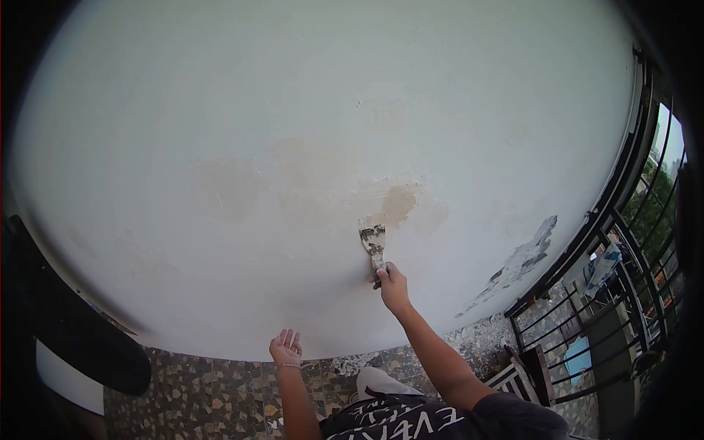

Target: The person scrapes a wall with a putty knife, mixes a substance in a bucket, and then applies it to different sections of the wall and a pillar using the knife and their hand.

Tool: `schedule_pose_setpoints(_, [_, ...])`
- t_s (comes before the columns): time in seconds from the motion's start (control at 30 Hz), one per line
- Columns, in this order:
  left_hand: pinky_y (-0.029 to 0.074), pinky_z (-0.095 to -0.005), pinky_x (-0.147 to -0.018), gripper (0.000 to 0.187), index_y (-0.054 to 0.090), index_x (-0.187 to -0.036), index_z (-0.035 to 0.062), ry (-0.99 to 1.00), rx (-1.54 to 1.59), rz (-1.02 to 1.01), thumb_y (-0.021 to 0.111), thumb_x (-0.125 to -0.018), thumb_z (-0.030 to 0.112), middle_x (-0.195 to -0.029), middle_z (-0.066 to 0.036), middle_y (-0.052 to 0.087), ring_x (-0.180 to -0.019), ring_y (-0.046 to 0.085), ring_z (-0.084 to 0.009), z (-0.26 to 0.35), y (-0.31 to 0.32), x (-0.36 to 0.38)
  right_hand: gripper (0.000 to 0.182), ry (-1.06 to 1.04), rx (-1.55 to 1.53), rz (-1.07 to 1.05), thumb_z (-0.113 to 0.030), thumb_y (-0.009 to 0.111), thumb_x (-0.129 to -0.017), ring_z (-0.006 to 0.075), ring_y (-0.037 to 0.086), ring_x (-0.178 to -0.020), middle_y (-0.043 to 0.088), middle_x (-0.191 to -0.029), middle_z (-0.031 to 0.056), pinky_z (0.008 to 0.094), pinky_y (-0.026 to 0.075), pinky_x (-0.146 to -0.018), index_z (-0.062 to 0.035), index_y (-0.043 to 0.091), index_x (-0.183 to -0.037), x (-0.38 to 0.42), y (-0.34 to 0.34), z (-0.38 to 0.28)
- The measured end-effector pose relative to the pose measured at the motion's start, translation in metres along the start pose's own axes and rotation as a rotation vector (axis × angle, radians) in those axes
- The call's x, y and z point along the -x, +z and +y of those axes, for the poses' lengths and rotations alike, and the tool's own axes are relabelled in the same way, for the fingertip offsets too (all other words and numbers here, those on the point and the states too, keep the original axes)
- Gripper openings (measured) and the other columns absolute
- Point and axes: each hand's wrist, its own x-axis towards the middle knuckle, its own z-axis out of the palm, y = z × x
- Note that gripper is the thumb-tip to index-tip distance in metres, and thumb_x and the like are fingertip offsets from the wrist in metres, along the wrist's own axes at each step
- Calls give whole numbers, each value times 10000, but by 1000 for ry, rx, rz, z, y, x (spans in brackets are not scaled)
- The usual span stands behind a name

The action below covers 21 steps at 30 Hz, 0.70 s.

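My right hand is closed around the handle of a putty knife, whose blade is smeared with pale filler and dark marks. The blade's upper edge lies at the white wall, just below a tan damp-looking patch. Rough ridges of filler show around that patch. Lower and to the left, my left hand is held up with its fingers apart and nothing in it. A thin bracelet circles the left wrist.
Paint has peeled from a grey area at the wall's lower right. White flakes lie along the wall's foot on the stone-patterned floor. Black metal railings stand at right. A dark rounded object fills the left edge.
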Motion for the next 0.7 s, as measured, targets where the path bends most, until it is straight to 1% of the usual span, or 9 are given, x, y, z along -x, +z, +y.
schedule_pose_setpoints(0.13, [380,-304,-761,547,475,-1385,89,18,36,51,441,-898,334,-1401,-46,517,-1238,541,-258,5,1,-4,208,-32,-148,-48,-142,408,-1024,130,586,-701,647,-837,96,289,504,-672,19,534,-1058,18,9,43])
schedule_pose_setpoints(0.2, [379,-303,-762,536,478,-1382,90,24,40,61,438,-904,330,-1395,-46,520,-1243,537,-260,5,-1,-8,221,-69,-227,-130,-156,411,-1027,127,587,-719,646,-856,95,286,504,-683,23,528,-1084,35,7,63])
schedule_pose_setpoints(0.23, [379,-303,-762,531,480,-1380,90,28,45,66,437,-908,329,-1392,-45,522,-1245,535,-261,6,2,-10,228,-90,-265,-174,-162,413,-1028,126,587,-728,645,-866,94,284,504,-688,25,524,-1097,35,7,59])
schedule_pose_setpoints(0.27, [381,-302,-760,526,481,-1378,88,33,46,80,437,-910,325,-1392,-47,521,-1251,529,-264,7,5,-10,227,-157,-218,-160,-160,412,-1027,126,585,-720,646,-866,93,284,502,-685,26,523,-1095,32,6,53])
schedule_pose_setpoints(0.33, [383,-300,-755,517,484,-1374,85,36,40,122,438,-916,319,-1392,-49,518,-1263,518,-271,5,11,0,223,-275,-126,-132,-155,411,-1025,125,581,-705,649,-865,91,282,499,-679,28,521,-1090,42,1,8])
schedule_pose_setpoints(0.43, [395,-296,-736,511,481,-1372,71,13,44,124,436,-925,314,-1388,-62,518,-1268,512,-276,1,8,1,188,-198,-193,-52,-106,394,-1011,127,579,-669,653,-826,95,282,492,-645,26,521,-1056,28,3,-32])
schedule_pose_setpoints(0.53, [405,-292,-714,505,478,-1370,56,-14,38,117,436,-939,317,-1378,-78,521,-1266,512,-294,-3,6,11,164,-50,-4,-16,-79,385,-1003,134,586,-639,652,-769,97,274,488,-615,22,513,-1010,13,-1,-53])
schedule_pose_setpoints(0.57, [405,-291,-710,503,479,-1365,52,-17,31,128,435,-943,322,-1374,-80,523,-1259,516,-298,-5,3,14,161,-45,32,-11,-84,379,-1011,144,600,-632,656,-744,107,282,499,-606,25,497,-996,12,0,-48])
schedule_pose_setpoints(0.7, [405,-293,-688,484,500,-1334,45,-47,8,196,427,-956,338,-1329,-83,546,-1197,546,-305,-20,-29,15,173,39,50,-89,-108,379,-1022,161,629,-655,671,-766,122,306,517,-613,30,483,-1004,28,8,-14])
